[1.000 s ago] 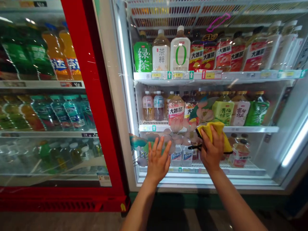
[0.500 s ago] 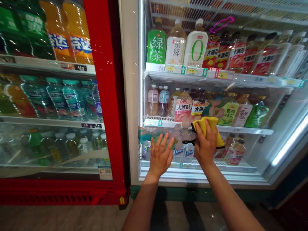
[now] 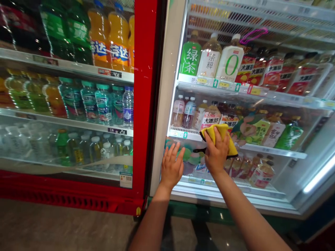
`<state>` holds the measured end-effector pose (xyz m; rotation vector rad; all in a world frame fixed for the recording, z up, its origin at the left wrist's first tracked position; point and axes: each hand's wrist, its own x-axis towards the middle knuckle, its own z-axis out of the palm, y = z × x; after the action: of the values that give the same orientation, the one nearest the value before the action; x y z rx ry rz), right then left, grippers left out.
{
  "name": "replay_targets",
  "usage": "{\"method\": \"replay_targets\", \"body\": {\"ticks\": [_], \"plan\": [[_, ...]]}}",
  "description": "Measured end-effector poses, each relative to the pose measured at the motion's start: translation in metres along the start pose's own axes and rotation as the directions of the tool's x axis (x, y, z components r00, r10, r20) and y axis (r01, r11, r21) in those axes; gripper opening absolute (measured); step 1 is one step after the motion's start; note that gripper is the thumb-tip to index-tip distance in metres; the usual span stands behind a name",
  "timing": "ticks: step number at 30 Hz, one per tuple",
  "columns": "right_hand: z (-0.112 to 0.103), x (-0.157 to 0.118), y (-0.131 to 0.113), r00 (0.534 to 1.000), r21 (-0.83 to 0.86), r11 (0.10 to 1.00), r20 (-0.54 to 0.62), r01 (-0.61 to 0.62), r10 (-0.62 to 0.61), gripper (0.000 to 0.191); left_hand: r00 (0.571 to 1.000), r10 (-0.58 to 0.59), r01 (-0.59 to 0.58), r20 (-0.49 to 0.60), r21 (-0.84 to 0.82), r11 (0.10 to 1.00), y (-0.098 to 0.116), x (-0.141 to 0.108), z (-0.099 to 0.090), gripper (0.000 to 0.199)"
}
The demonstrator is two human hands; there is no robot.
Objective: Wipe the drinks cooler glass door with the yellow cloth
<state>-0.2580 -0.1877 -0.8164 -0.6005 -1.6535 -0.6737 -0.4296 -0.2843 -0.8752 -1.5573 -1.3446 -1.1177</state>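
My right hand presses a yellow cloth with dark edging against the glass door of the white drinks fridge. Its fingers lie bent over the folded cloth, and a black strip or loop sticks out at the left. To the left, my left hand rests on the same glass, fingers stretched out and slightly apart, holding nothing. Fruit and leaf decals cover the glass around both hands. Behind it, a pink-labelled tea bottle stands just above the cloth.
A red-framed fridge stands at the left, its shelves full of drink bottles. In the white fridge, more bottles line the upper shelf. A pink outline mark shows near the top. Grey floor lies below.
My right hand has moved left across the glass with the yellow cloth. My left hand has also shifted left, towards the door's edge. The view has turned left, showing more of the red fridge.
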Motion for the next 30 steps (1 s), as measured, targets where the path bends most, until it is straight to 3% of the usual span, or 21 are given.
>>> {"method": "replay_targets", "body": {"ticks": [4, 7, 11, 14, 17, 20, 23, 26, 30], "plan": [[0.008, -0.005, -0.027, 0.985, 0.05, 0.99, 0.102, 0.132, -0.137, 0.05, 1.0, -0.014, 0.014, 0.001, 0.026, 1.0, -0.002, -0.003, -0.002, 0.063], [0.0, -0.018, -0.023, 0.946, 0.085, 0.964, 0.185, 0.253, -0.265, 0.043, 0.999, -0.003, 0.0, 0.046, 0.06, 0.998, -0.006, -0.011, -0.005, 0.066], [-0.004, -0.005, -0.017, 0.977, 0.047, 0.987, 0.143, 0.151, -0.157, 0.044, 0.996, 0.012, -0.02, 0.083, 0.104, 0.994, -0.014, -0.02, -0.013, 0.067], [0.006, 0.004, -0.035, 0.991, 0.062, 0.994, 0.096, 0.09, -0.096, 0.047, 0.998, -0.028, 0.02, 0.058, 0.141, 0.99, -0.019, -0.025, -0.016, 0.066], [0.011, -0.009, -0.055, 0.971, 0.118, 0.978, 0.143, 0.173, -0.189, 0.045, 0.997, -0.064, 0.058, 0.033, 0.157, 0.986, -0.022, -0.029, -0.018, 0.067], [0.008, -0.022, -0.057, 0.927, 0.184, 0.948, 0.227, 0.259, -0.297, 0.045, 0.996, -0.085, 0.08, 0.024, 0.159, 0.984, -0.024, -0.031, -0.021, 0.07], [0.01, -0.012, -0.056, 0.947, 0.167, 0.961, 0.201, 0.219, -0.251, 0.046, 0.996, -0.089, 0.085, 0.015, 0.159, 0.984, -0.027, -0.029, -0.027, 0.072], [0.02, 0.005, -0.07, 0.978, 0.138, 0.979, 0.129, 0.148, -0.166, 0.043, 0.994, -0.105, 0.107, -0.023, 0.182, 0.978, -0.032, -0.027, -0.033, 0.071], [0.028, -0.001, -0.095, 0.944, 0.194, 0.949, 0.17, 0.25, -0.283, 0.04, 0.989, -0.137, 0.146, -0.058, 0.216, 0.965, -0.041, -0.029, -0.038, 0.07]]}}
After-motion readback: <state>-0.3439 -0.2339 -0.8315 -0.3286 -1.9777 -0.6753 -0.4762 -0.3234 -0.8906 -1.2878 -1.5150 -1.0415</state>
